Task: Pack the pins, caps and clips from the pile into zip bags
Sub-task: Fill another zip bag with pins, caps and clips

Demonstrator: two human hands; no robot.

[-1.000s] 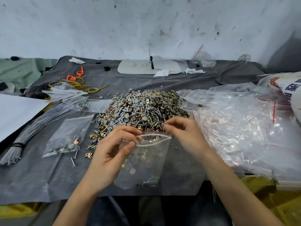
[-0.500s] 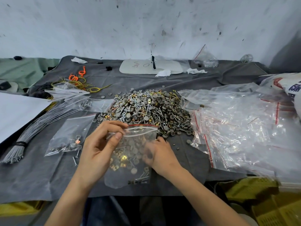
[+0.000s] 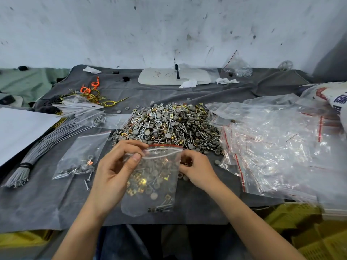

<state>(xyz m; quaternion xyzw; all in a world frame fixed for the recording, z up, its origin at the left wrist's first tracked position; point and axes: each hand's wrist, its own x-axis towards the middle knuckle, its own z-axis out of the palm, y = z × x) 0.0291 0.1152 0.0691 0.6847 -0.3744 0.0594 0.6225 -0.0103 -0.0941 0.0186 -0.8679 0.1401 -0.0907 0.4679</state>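
The right hand (image 3: 197,168) has dropped from the mouth of the zip bag (image 3: 155,184) to the pile (image 3: 169,126), fingers curled, hold unclear, while the left hand (image 3: 116,169) pinches the part-filled bag open just in front: more filling, I judge.

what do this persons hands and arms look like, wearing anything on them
No gloves on the left hand or the right hand, and no rings show. The left forearm and right forearm are bare as far as the frame reaches: no sleeves, watch or bands in view. The left thumbnail looks short and unpainted.
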